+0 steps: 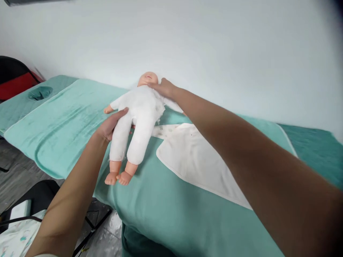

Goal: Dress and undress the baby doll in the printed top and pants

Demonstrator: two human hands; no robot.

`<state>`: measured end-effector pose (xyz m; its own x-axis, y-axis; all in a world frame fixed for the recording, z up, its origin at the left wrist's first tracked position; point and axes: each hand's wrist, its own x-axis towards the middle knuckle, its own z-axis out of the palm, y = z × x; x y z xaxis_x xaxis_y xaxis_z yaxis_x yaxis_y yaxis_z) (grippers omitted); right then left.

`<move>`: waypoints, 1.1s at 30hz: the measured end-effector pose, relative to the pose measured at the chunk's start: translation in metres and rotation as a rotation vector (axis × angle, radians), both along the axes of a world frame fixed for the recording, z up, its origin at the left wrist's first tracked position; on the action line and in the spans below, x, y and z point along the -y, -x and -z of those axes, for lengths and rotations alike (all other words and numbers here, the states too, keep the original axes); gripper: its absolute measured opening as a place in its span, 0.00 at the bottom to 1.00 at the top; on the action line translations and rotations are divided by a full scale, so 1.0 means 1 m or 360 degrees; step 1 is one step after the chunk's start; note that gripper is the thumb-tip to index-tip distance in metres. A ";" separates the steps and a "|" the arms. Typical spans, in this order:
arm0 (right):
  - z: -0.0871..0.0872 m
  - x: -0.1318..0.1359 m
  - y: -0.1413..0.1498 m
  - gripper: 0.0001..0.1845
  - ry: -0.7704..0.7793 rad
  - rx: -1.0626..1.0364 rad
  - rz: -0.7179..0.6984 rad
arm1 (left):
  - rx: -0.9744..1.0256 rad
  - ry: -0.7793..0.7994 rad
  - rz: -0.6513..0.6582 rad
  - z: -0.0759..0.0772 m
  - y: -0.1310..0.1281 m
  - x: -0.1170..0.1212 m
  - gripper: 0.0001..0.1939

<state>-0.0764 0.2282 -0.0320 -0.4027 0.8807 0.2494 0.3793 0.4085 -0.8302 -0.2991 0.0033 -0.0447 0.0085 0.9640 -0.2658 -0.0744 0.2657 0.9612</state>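
A baby doll (140, 103) with a white cloth body and plastic head, hands and feet is held above a green-covered bed (160, 192), its feet toward me. My left hand (114, 123) wraps round the doll's hip and upper leg on the left; some of its fingers show between the legs. At the neck, my right hand (163, 87) supports the head, its fingers partly hidden behind it. White stuffing pokes out along the doll's right-hand side. Beside the doll, partly under my right forearm, lies a white baby garment or cloth (193, 157) with a patterned strip.
A white wall (214, 53) runs along the bed's far side. The bed has a face hole (40, 93) at its left end. A black and red chair (14, 80) stands far left. Near left, a black seat (40, 192) holds a white box and printed cloth.
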 end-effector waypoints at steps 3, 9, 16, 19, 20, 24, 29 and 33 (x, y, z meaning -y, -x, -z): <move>-0.042 0.025 -0.048 0.47 0.0197 0.0141 0.0157 | -0.0019 -0.0130 0.0068 -0.028 -0.037 0.015 0.30; -0.074 0.091 -0.187 0.51 0.0245 0.0188 0.0445 | 0.0166 -0.0240 0.0320 -0.045 -0.166 0.055 0.33; -0.010 0.165 -0.308 0.50 0.0248 0.0311 0.0815 | 0.0428 -0.0053 0.0496 0.004 -0.278 0.094 0.36; 0.015 0.184 -0.317 0.47 0.0233 0.0360 0.0861 | 0.0451 0.0055 0.0472 0.022 -0.297 0.103 0.39; 0.020 0.187 -0.317 0.47 0.0240 0.0397 0.0875 | 0.0449 0.0067 0.0446 0.028 -0.301 0.105 0.39; 0.025 0.189 -0.314 0.45 0.0256 0.0656 0.0797 | 0.0423 0.0034 0.0312 0.045 -0.308 0.104 0.36; -0.002 0.189 -0.304 0.42 -0.0058 0.1264 0.0798 | 0.0080 -0.0129 0.0156 0.058 -0.306 0.094 0.31; -0.017 0.200 -0.258 0.27 -0.0520 0.1365 0.0716 | -0.0513 -0.0327 0.0067 0.058 -0.307 0.085 0.24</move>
